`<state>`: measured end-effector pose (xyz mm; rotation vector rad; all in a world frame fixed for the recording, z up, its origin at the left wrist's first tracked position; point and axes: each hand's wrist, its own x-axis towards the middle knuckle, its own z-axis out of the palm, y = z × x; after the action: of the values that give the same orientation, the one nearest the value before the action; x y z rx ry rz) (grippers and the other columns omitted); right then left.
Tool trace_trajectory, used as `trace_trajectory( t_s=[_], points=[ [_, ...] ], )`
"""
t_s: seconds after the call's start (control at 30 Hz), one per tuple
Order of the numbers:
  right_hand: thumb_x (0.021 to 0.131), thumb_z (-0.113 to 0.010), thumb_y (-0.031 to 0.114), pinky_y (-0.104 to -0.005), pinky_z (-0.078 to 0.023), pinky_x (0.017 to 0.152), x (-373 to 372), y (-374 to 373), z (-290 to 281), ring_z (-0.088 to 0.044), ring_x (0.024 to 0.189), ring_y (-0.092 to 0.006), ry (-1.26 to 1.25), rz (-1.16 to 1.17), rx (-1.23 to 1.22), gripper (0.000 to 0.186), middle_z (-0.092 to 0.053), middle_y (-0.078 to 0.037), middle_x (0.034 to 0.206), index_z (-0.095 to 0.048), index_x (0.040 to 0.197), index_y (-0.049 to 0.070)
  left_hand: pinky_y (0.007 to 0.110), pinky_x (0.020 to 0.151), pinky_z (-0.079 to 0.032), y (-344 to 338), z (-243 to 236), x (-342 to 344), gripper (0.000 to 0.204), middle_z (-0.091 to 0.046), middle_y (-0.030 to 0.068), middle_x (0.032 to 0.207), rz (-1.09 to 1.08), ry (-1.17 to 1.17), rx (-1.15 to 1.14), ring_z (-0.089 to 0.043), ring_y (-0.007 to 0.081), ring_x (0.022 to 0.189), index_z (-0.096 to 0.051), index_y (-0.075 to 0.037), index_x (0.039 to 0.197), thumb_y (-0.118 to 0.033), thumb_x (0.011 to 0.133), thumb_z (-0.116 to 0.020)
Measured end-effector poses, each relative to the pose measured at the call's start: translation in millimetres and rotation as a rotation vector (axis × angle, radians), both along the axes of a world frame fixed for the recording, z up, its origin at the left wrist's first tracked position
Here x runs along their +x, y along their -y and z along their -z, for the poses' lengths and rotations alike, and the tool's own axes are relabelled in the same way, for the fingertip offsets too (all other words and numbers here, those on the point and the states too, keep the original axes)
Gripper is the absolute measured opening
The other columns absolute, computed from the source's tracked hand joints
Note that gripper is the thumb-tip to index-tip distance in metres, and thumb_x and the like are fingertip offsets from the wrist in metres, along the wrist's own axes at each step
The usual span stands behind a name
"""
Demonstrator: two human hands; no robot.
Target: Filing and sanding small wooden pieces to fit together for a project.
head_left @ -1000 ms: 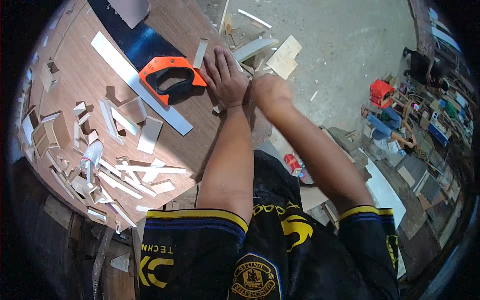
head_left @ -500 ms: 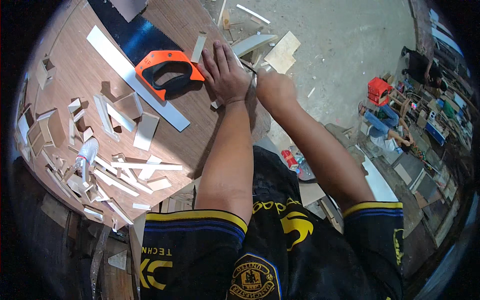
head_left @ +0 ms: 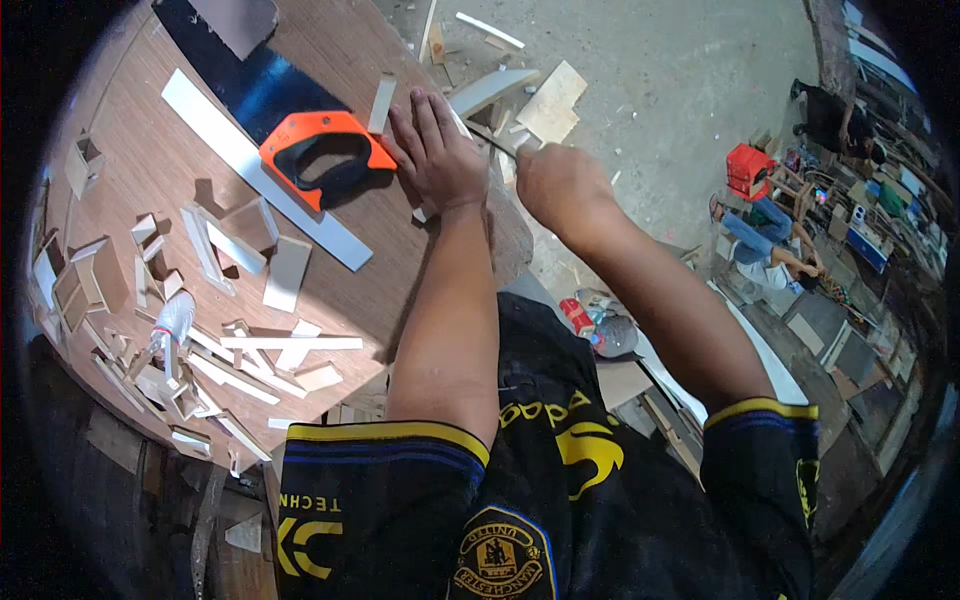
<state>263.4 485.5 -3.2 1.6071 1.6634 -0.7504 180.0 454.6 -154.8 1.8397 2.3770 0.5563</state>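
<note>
At the table's right edge my left hand (head_left: 440, 165) lies palm down with fingers stretched out. It presses on a pale piece of board, mostly hidden under it; a white edge shows along the fingers. My right hand (head_left: 565, 192) is closed in a fist just beyond the edge. From it a thin dark tool (head_left: 492, 138) points toward the left hand and the board; its handle is hidden in the fist, and I cannot tell its exact kind. Beside the left fingers lie a small pale strip (head_left: 382, 104) and a handsaw with an orange and black handle (head_left: 325, 155).
A long white strip (head_left: 265, 170) lies beside the saw on the brown tabletop (head_left: 350, 50). Several offcuts and small box-like pieces (head_left: 210, 370) crowd its left part. Board scraps (head_left: 553, 102) litter the concrete floor. Another person (head_left: 765, 245) sits far right, near a red crate (head_left: 748, 170).
My right hand has drawn back to the right, away from my left hand, and more of the dark tool shows. The left hand stays on the board. The whole view has shifted slightly.
</note>
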Motion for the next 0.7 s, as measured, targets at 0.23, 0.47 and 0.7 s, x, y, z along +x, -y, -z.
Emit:
trace_trajectory(
  t_s=[0.23, 0.47, 0.7],
  points=[
    [0.092, -0.044, 0.019, -0.0469, -0.056, 0.076, -4, -3, 19, -0.069, 0.088, -0.0385, -0.031, -0.015, 0.001, 0.030, -0.069, -0.022, 0.094, -0.069, 0.098, 0.003, 0.059, 0.114, -0.017, 7, 0, -1, 0.052, -0.048, 0.0057, 0.145, 0.015, -0.048, -0.003, -0.034, 0.0363, 0.140, -0.055, -0.010, 0.133, -0.019, 0.083, -0.055],
    [0.089, -0.048, 0.016, -0.0466, -0.056, 0.078, -11, -5, 17, -0.070, 0.090, -0.0381, -0.029, -0.030, 0.044, 0.027, -0.069, -0.023, 0.098, -0.071, 0.092, 0.003, 0.059, 0.114, -0.018, 0, 2, 1, 0.049, -0.049, 0.0057, 0.143, -0.016, -0.016, 0.036, -0.037, 0.0366, 0.138, -0.057, -0.009, 0.131, -0.018, 0.082, -0.055],
    [0.089, -0.047, 0.015, -0.0461, -0.056, 0.080, -5, -10, 5, -0.070, 0.092, -0.0365, 0.020, 0.037, 0.038, 0.028, -0.069, -0.023, 0.097, -0.071, 0.096, 0.003, 0.060, 0.114, -0.018, -4, -1, 5, 0.044, -0.052, 0.0064, 0.140, -0.009, -0.038, 0.051, -0.038, 0.0370, 0.137, -0.060, -0.008, 0.126, -0.017, 0.083, -0.054]
  ],
)
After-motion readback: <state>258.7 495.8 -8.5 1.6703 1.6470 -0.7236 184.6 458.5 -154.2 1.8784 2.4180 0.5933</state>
